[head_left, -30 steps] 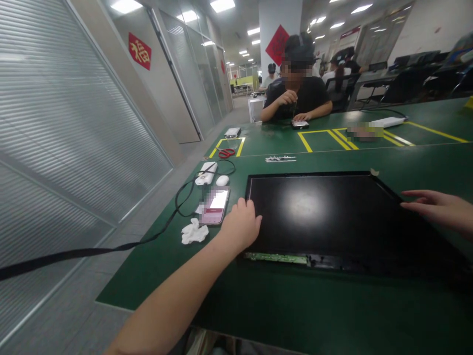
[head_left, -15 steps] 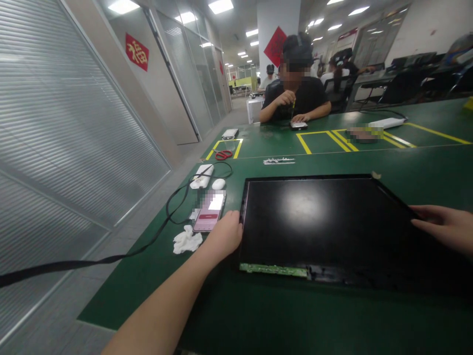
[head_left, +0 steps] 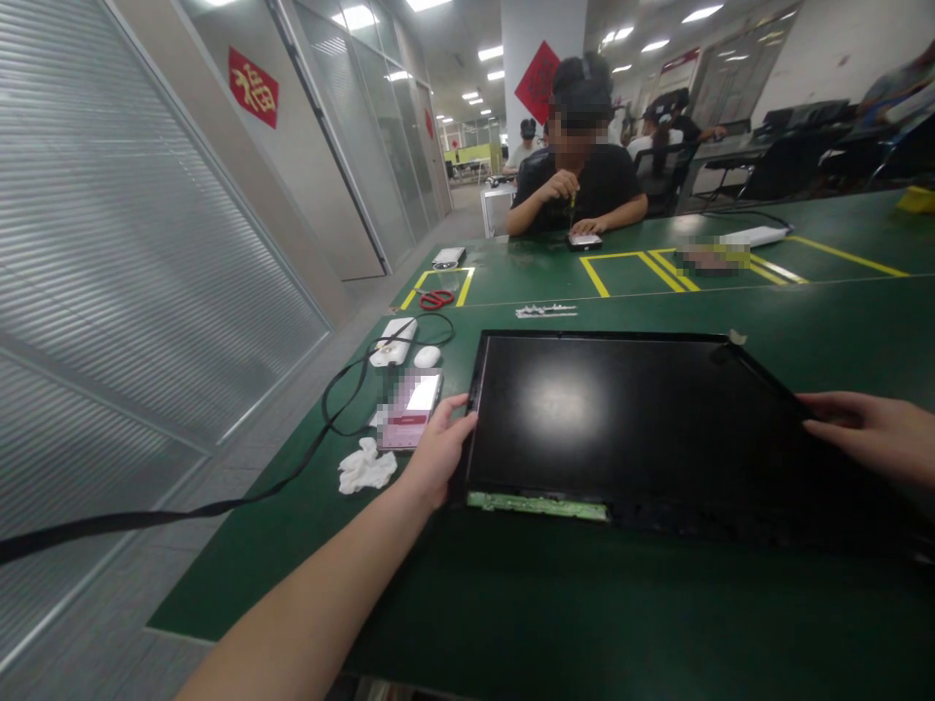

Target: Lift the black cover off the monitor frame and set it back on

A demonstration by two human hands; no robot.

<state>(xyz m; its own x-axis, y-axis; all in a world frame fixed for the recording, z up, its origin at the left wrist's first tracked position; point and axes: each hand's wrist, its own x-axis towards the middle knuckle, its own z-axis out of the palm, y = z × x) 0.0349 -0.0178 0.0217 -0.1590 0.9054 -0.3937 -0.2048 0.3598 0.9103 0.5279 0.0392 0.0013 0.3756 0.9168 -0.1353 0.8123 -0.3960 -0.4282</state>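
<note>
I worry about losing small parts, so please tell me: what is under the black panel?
The black panel covers what is beneath it, so that cannot be seen. Green tabletop shows around it; the left hand and right hand grip its sides.

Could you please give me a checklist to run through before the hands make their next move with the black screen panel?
1. Left hand at the left edge of the black screen panel: ok.
2. Right hand at its right edge: ok.
3. Panel flat on the table: cannot tell, underside hidden.
4. Phone apart from the panel: ok, to its left.
5. Black cord off the panel: ok.
6. Green strip on the near edge covered: not ok, exposed.
</note>
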